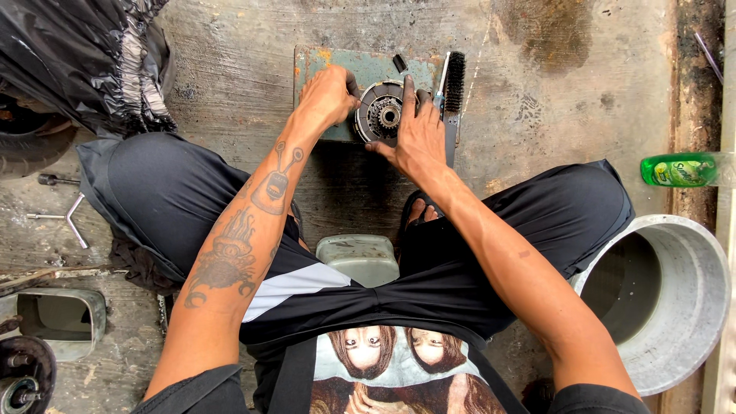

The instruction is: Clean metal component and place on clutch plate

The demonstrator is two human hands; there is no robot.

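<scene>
The clutch assembly (381, 113) sits on a worn metal plate (322, 61) on the concrete floor (567, 84), at the person's twelve o'clock; it looks heavy, rigid steel, probably greasy, best gripped round its outer rim; the left hand (328, 96) curls against its nine o'clock edge; the right hand (418, 134) lies spread over its three o'clock side, a wire brush (454, 88) just beyond.
</scene>
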